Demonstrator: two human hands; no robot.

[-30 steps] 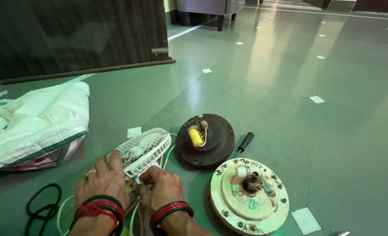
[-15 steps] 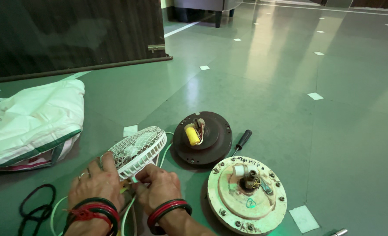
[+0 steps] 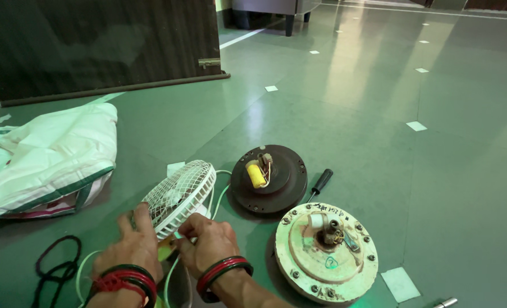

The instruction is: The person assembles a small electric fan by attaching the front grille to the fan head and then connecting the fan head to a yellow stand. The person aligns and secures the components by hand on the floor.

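Your hands work at the small white fan, low in the frame.

Your left hand (image 3: 129,250) lies on the fan grille (image 3: 179,197), fingers spread; your right hand (image 3: 209,244) pinches the fan base, fingers together. The cream motor disc (image 3: 326,252) lies at lower right, on the floor (image 3: 379,114).

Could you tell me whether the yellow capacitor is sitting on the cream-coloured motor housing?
No, the yellow capacitor sits on the dark round motor cover, behind the cream motor housing.
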